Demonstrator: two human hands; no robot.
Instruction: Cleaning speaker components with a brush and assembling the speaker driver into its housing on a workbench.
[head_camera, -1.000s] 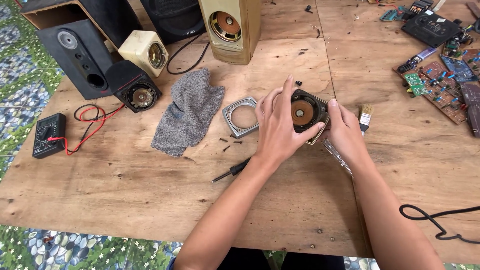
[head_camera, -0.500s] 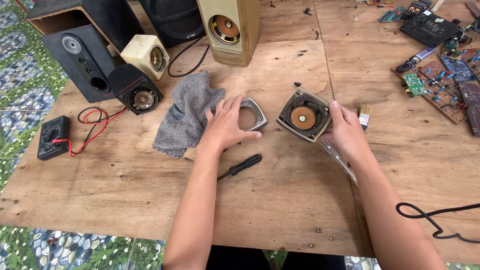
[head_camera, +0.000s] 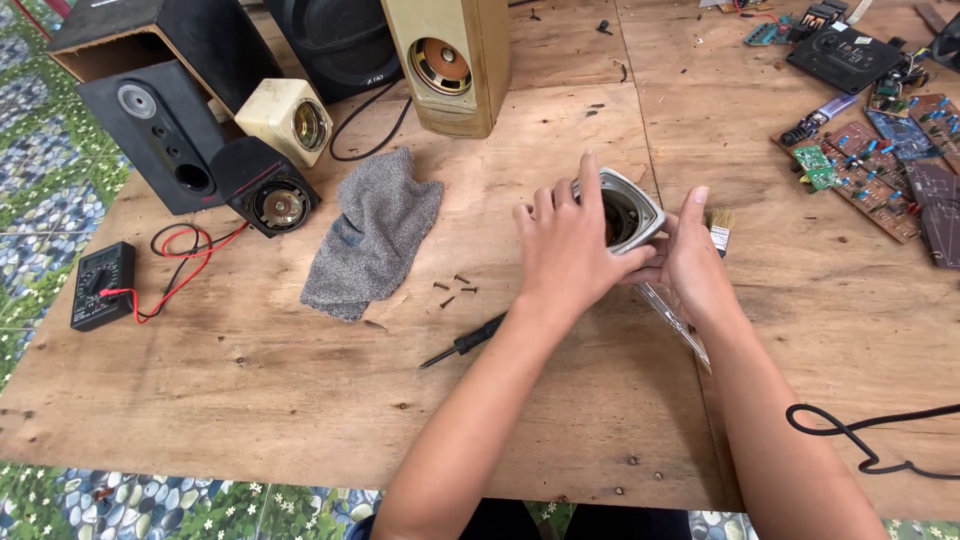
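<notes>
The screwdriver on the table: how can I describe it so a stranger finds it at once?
Start at the grey cloth in the middle of the wooden table. Just right of its lower end lie some small screws, and below them the screwdriver. It is slim, black-handled and lies slanted, near the left forearm.

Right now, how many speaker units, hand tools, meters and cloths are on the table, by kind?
Speaker units: 6, counting the speaker driver that the left hand and right hand hold
Hand tools: 2, screwdriver and brush
Multimeter: 1
Grey cloth: 1
Total: 10
</notes>
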